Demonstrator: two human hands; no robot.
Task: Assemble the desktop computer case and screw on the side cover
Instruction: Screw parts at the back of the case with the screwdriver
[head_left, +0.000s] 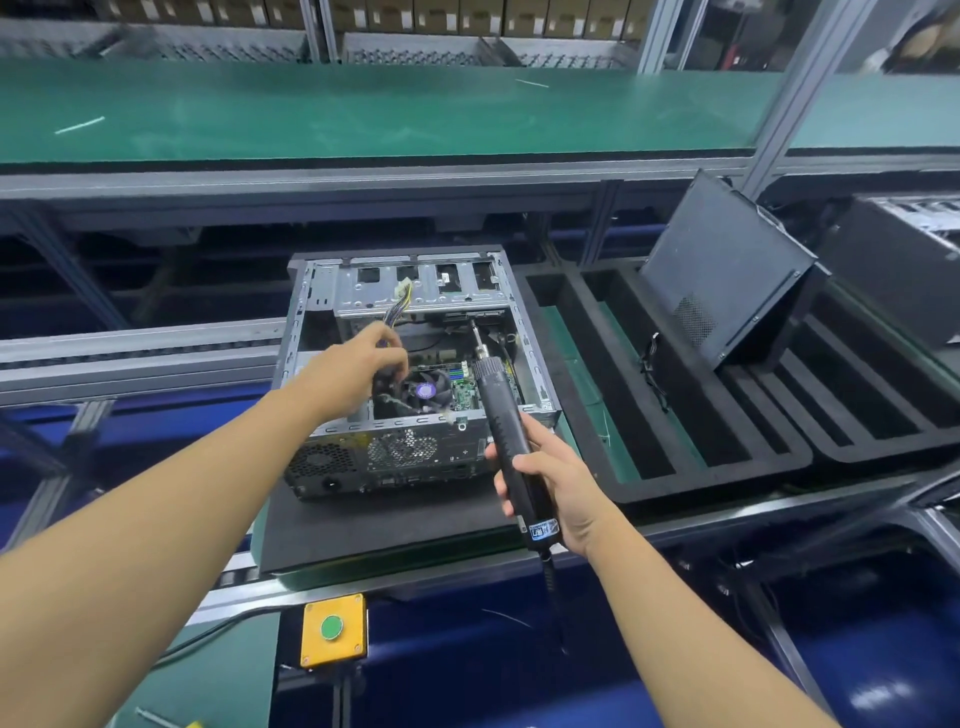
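Desktop computer case (415, 447) lies on its side on a black foam mat (374, 525), open face up, rear panel toward the person. Interior work is in hand and the cover is not yet on. The left hand (358, 371) reaches inside above the CPU fan (426, 389), fingers curled round a cable bundle (397, 306) whose purple and yellow wires rise toward the drive cage (415, 291). The right hand (558, 491) is wrapped round the grip of an electric screwdriver (501, 415), thumb on top, with the bit angled down into the case just under the drive cage. Whether the bit is seated on a screw: cannot tell. Judged step: driving an internal screw while the wires are held aside. The next move calls for keeping the bundle off the bit, then tucking it below the case rim so a panel can close flat. What is probably the side cover (722, 275), a dark panel with a vent patch, leans tilted in the slotted foam tray (649, 483), well apart from both hands to the right.
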